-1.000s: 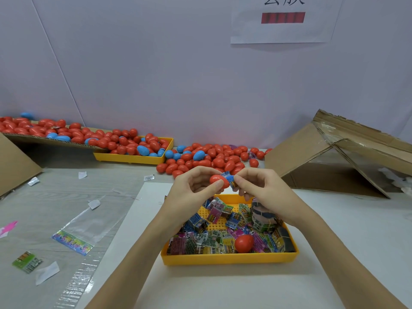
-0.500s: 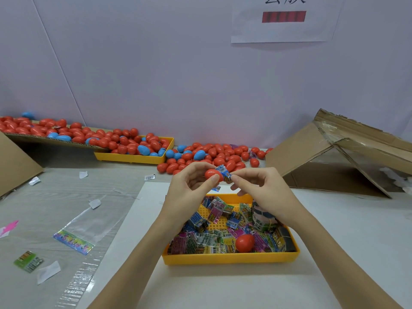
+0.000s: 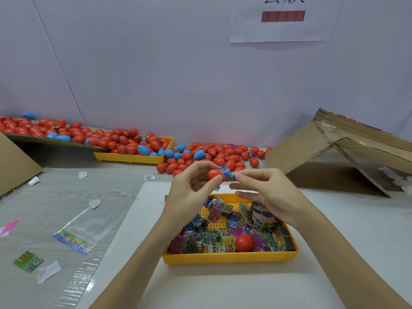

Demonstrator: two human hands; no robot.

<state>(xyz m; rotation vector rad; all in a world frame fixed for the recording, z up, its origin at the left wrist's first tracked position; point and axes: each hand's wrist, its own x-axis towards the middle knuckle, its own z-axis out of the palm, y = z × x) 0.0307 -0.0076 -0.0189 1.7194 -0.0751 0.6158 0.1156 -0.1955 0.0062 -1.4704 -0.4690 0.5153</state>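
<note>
Holding a red plastic egg (image 3: pixel 214 174) between thumb and fingertips, my left grip (image 3: pixel 191 194) hangs above the far edge of the yellow tray (image 3: pixel 229 258). My right grip (image 3: pixel 273 197) pinches a small blue printed packet (image 3: pixel 226 174), which touches the egg's right side; its other fingers are spread loosely. Directly below both grips, the tray holds a heap of colourful packets (image 3: pixel 214 239) and another red egg (image 3: pixel 244 241). Beyond the grips, loose red and blue eggs (image 3: pixel 214 155) lie on the counter (image 3: pixel 356 230). To the right of my right grip lies an opened cardboard box (image 3: pixel 312 157).
</note>
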